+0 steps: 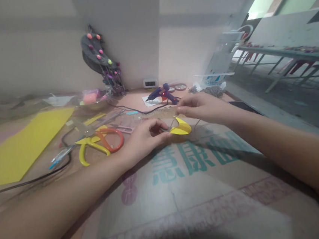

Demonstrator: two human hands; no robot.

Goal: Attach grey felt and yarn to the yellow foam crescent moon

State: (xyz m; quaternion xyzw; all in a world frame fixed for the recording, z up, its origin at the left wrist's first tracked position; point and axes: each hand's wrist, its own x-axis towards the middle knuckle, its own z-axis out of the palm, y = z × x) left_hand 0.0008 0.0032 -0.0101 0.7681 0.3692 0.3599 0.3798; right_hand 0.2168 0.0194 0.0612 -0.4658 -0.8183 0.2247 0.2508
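Note:
My left hand (145, 137) is closed in a pinch on the left edge of a small curved yellow foam piece (180, 127) that rests just above a flattened cardboard sheet (182, 185). My right hand (200, 108) hovers over the piece from the right, fingers pinched together on a thin wire or thread that I can barely make out. Both forearms reach in from the bottom corners.
Yellow and orange scissors (99, 140) lie left of my left hand, beside a pen (60, 156) and a black cable (41, 176). A yellow foam sheet (21, 146) lies far left. A blue glue gun (162, 93) stands behind. A dark decorated ornament (100, 59) leans in the corner.

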